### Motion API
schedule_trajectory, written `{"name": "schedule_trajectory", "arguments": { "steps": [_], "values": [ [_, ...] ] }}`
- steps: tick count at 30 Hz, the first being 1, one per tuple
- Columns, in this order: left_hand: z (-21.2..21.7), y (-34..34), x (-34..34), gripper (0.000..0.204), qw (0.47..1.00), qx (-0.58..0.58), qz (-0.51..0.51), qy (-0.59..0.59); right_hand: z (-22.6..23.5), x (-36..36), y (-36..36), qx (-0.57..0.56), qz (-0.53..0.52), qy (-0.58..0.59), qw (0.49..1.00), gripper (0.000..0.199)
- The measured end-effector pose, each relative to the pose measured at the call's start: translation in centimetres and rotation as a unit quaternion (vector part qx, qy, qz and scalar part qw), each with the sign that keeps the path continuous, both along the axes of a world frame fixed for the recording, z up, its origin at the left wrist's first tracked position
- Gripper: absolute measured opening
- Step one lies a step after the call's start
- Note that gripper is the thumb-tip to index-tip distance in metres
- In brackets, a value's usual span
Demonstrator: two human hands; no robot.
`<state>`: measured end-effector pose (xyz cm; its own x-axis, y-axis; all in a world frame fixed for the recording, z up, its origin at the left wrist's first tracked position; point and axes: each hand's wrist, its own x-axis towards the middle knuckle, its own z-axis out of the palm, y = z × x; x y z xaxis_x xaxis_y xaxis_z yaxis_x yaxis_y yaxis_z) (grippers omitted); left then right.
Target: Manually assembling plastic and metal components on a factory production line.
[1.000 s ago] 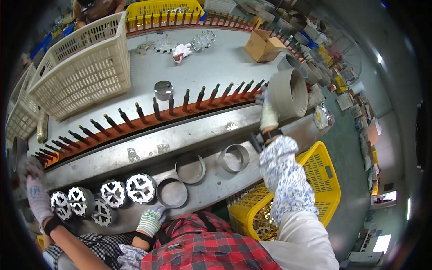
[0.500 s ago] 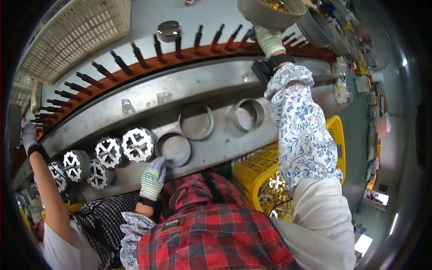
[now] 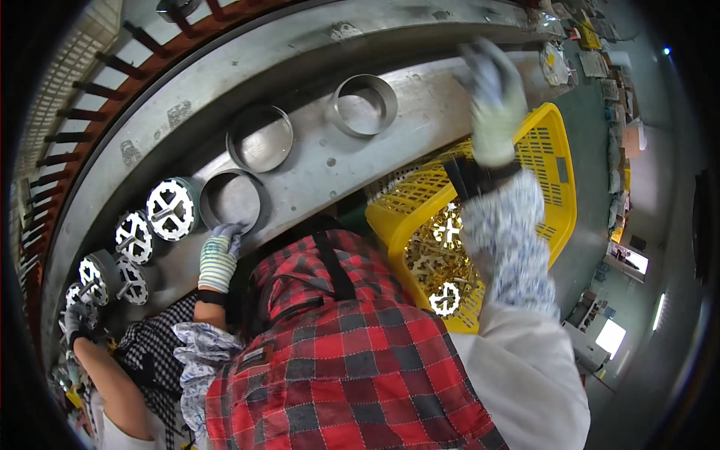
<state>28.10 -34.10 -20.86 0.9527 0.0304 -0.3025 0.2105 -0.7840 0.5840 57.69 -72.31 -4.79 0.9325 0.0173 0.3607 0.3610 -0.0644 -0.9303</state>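
Observation:
My left hand (image 3: 219,259), in a striped white-and-green glove, has its fingertips closed on the near rim of a grey metal ring (image 3: 257,199) lying on the bench. Two more metal rings lie beyond it, a middle ring (image 3: 287,135) and a farther ring (image 3: 390,109). My right hand (image 3: 496,101), also gloved, is in the air over the bench edge by the yellow basket (image 3: 564,169). Motion smears its fingers, and I cannot see anything in them. Inside the basket are gold-coloured metal pieces (image 3: 435,255) and a bright cross-shaped plate (image 3: 445,299).
Several cylinders with cross-shaped plates, one being this drum (image 3: 171,210), stand to the left. A co-worker's gloved hand (image 3: 77,319) is at the far-left ones. A curved rack with dark pegs (image 3: 101,90) runs behind the metal bench (image 3: 322,176). A pale crate (image 3: 82,37) lies beyond.
My right hand has come back from the large bowl at the far side toward the basket. The view has shifted to the right. The co-worker's hand has moved from the pegs to the cylinders.

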Motion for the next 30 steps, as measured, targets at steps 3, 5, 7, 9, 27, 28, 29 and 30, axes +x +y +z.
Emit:
{"name": "schedule_trajectory", "arguments": {
  "steps": [3,5,7,9,27,28,29,30],
  "values": [
    [-0.7,-0.2,-1.0,0.022,0.999,-0.001,-0.02,-0.025,-7.9,-7.8,-14.4,-0.113,-0.278,0.175,0.938,0.031],
    [-1.2,-0.9,-1.0,0.022,1.0,-0.003,-0.012,0.013,-11.7,-14.3,-19.8,-0.437,-0.272,0.323,0.794,0.046],
    [-1.3,-2.0,-0.4,0.022,1.0,0.01,-0.024,0.005,-18.6,-19.4,-24.9,-0.537,-0.02,0.527,0.658,0.068],
    [-0.6,-2.7,-0.3,0.022,0.999,0.029,-0.017,0.02,-23.3,-21.9,-24.5,-0.536,0.116,0.6,0.582,0.077],
    [-7.0,0.8,-2.7,0.077,0.857,-0.318,0.399,0.074,-0.5,-14.2,0.6,0.01,0.319,0.368,0.873,0.049],
    [-7.3,0.5,-2.0,0.077,0.853,-0.328,0.399,0.076,-2.4,-15.3,3.8,-0.039,0.278,0.264,0.923,0.04],
    [-6.7,-0.2,-0.8,0.076,0.84,-0.36,0.392,0.106,-5.6,-16.0,7.0,-0.058,0.295,0.193,0.934,0.032],
    [-6.0,-0.4,-0.2,0.076,0.825,-0.388,0.389,0.131,-7.6,-14.8,10.4,-0.116,0.364,0.005,0.924,0.024]
  ]
}}
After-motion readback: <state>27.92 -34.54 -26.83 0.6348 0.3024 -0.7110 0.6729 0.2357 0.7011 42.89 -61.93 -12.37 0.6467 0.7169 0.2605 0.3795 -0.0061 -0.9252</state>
